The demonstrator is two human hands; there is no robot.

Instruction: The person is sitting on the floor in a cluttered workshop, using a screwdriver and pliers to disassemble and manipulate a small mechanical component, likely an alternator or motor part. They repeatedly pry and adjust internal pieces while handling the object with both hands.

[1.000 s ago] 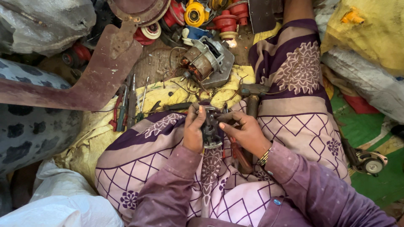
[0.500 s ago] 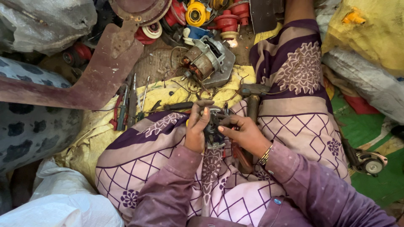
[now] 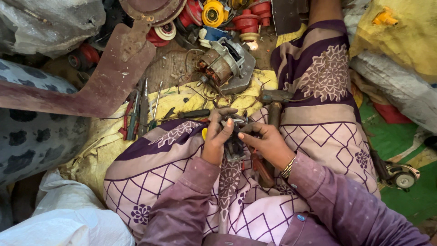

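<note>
While curled, fingers [image 3: 227, 130] grip metal part [image 3: 234, 146].

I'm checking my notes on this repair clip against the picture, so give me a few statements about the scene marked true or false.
1. Both hands are on one small dark metal part held over the lap. True: the left hand and the right hand grip it from either side.
2. The right wrist is bare. False: it wears a bracelet.
3. A motor with copper windings lies on the ground ahead of the knees. True.
4. The cloth under the hand tools is blue. False: it is yellow.
5. The hammer is held in the left hand. False: it lies untouched beside the right leg.
</note>
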